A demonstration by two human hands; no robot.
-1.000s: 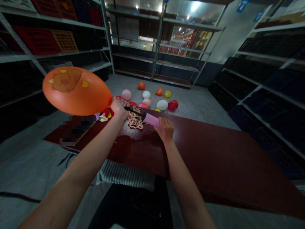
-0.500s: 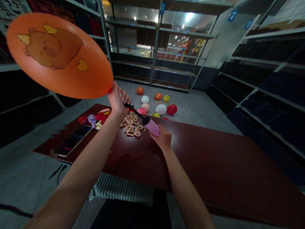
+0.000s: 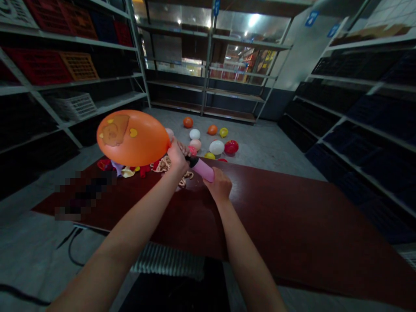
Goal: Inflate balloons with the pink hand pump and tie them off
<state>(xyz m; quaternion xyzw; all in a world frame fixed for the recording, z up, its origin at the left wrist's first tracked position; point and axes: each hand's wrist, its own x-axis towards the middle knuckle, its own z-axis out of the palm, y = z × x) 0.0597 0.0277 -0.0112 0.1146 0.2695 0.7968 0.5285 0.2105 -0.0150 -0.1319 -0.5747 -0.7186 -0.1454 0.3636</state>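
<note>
My left hand (image 3: 178, 157) is closed around the neck of an inflated orange balloon (image 3: 143, 145) and the black end of a hand balloon pump (image 3: 204, 169). The balloon is printed with a bear and yellow hearts, and points to the left above the table. My right hand (image 3: 220, 185) grips the pump's pink barrel. Its black rod is mostly hidden between the two hands. Below my left hand lies a heap of beige, looped strands (image 3: 163, 164). Flat, uninflated balloons (image 3: 128, 172) in red, purple and cream lie to its left.
The dark brown table (image 3: 286, 216) stretches to the right. On its left part is a blurred-out dark object (image 3: 87, 195). Several inflated balloons, among them a red one (image 3: 231, 147), rest on the floor beyond. Shelves (image 3: 230, 92) stand around, with crates (image 3: 78, 65) at left.
The balloon has come down and right and looks smaller in view. My left hand has moved down and right towards my right hand, and the pump's black rod has slid in.
</note>
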